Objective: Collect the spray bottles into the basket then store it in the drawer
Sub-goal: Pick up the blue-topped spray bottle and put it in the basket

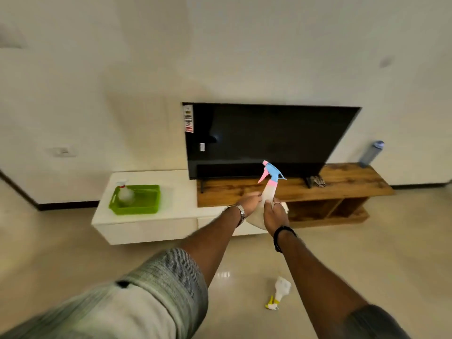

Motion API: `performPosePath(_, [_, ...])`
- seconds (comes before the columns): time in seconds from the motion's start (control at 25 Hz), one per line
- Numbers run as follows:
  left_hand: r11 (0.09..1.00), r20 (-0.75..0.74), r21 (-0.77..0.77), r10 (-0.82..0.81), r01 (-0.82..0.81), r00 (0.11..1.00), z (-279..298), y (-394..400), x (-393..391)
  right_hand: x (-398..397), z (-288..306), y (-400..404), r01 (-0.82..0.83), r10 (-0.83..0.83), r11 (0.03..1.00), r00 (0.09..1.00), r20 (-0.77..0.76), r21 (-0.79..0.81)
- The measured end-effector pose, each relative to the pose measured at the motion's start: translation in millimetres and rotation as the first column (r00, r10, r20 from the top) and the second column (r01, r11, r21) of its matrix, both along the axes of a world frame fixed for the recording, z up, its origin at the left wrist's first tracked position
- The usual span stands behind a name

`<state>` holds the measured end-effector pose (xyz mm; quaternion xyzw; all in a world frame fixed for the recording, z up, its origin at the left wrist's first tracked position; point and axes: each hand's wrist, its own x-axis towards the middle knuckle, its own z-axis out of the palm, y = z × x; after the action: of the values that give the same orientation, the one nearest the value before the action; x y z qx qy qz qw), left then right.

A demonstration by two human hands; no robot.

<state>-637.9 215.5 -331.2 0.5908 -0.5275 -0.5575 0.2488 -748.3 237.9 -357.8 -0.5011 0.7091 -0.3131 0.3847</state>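
Both hands, left hand (pixel 250 203) and right hand (pixel 274 214), are wrapping fingers around the clear pink-and-blue-triggered spray bottle (pixel 269 185); it should be travelling upright toward the green plastic basket (pixel 144 206).

No text, brand or number can be read anywhere in the view. The only printed matter is a tall sticker (pixel 188 118) at the upper left corner of the television screen (pixel 269 138); it carries a small emblem at the top, dark bar-like marks in the middle and a red band at its foot, all too blurred to make out. A smaller white tag (pixel 202 147) lower on the screen is equally illegible.
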Motion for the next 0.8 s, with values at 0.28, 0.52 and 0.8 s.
performPosePath(0.28, [0.962, -0.013, 0.012, 0.271, -0.271, 0.962, -17, 6, 242, 241, -9, -16, -0.281, 0.280, 0.959, 0.958, 0.058, 0.018])
performPosePath(0.52, [0.912, 0.015, 0.020, 0.410, -0.410, 0.912, -34, 8, 396, 394, -24, -28, -0.427, 0.426, 0.903, 0.904, 0.032, 0.045])
performPosePath(0.8, [0.808, -0.068, 0.131, 0.585, -0.574, 0.808, -70, 7, 483, 488, -58, -56, -0.565, 0.572, 0.817, 0.820, -0.037, 0.117])
